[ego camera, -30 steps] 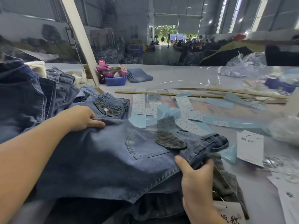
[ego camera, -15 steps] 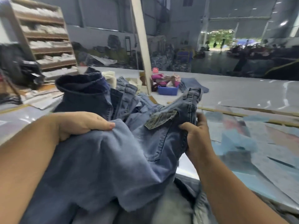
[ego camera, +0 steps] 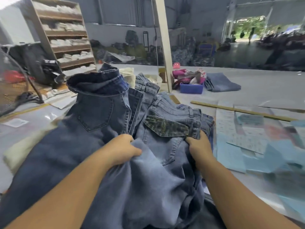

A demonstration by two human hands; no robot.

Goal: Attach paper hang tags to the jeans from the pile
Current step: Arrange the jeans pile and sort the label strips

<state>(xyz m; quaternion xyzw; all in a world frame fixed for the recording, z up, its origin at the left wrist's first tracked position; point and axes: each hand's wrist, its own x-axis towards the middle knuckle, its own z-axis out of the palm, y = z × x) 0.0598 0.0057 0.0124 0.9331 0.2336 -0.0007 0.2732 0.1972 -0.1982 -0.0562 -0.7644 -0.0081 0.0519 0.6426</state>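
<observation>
- Behind the table [ego camera: 264, 86] runs a big hall with wooden shelves [ego camera: 66, 38] at the back left; their folded contents are too blurred to identify.
- Left hand [ego camera: 122, 151] grips a bunched fold of the light blue jeans [ego camera: 156, 171], fingers curled round the cloth.
- Right hand [ego camera: 199, 146] clutches the same jeans just under the patterned pocket flap [ego camera: 166, 128]; its fingertips are buried in the denim.
- Those jeans lie against the pile [ego camera: 102, 109] of darker pairs.
- Paper sheets [ego camera: 239, 134] on the right are smeared and unreadable.
</observation>
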